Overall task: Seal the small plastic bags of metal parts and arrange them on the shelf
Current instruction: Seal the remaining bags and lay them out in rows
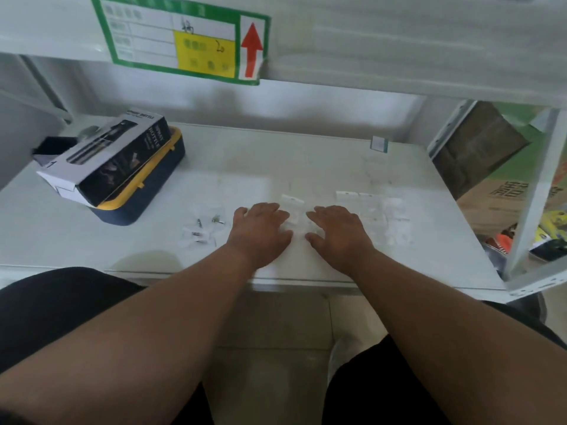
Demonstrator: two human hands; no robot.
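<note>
A small clear plastic bag [295, 210] with a white header lies on the white shelf [306, 161] between my hands. My left hand [260, 230] and my right hand [336, 230] lie palm down on either side of it, fingertips on its edges; whether they pinch it is hidden. To the left lie a few clear bags with metal parts [204, 230], the small screws showing dark. On the right, a row of several clear bags [377, 214] lies side by side.
A black spray-bottle box [110, 161] sits on a yellow-and-blue case [138, 197] at the shelf's back left. A green-bordered label [181, 38] hangs from the upper shelf. A white upright post [534, 191] stands at right, with cardboard boxes [481, 154] beyond it.
</note>
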